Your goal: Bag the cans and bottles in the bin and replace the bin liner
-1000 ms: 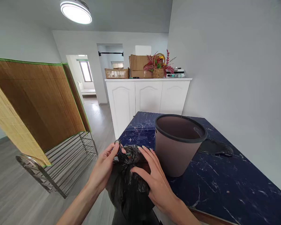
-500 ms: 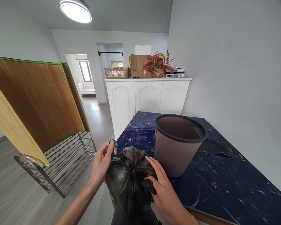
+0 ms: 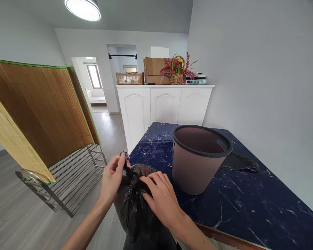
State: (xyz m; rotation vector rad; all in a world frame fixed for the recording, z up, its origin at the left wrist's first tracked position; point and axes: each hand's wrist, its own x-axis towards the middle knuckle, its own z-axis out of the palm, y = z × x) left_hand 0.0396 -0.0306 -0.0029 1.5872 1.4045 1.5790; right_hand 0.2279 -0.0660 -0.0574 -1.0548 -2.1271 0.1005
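Observation:
A full black garbage bag [image 3: 135,211], gathered and knotted near its top, sits in front of me at the table's near edge. My left hand [image 3: 114,177] pinches a twisted end of the bag and holds it up to the left of the knot. With its fingers closed at the gathered knot, my right hand [image 3: 160,194] grips the plastic from the right side; its fingertips are partly hidden in the folds. Just beyond my right hand stands a brownish-mauve trash can [image 3: 195,170] with a dark rim, upright on the table.
Behind the trash can, a flat black plastic bag [image 3: 241,162] lies on the dark blue marbled table [image 3: 240,201]. A metal rack [image 3: 73,184] with a bamboo mat [image 3: 41,111] stands left. A white cabinet [image 3: 165,104] at the back carries cardboard boxes [image 3: 130,78] and a flower basket [image 3: 176,78].
My right hand has moved left from the bag's right side to the knot. The twisted end in my left hand is now pulled up and taut. The view has tilted slightly down.

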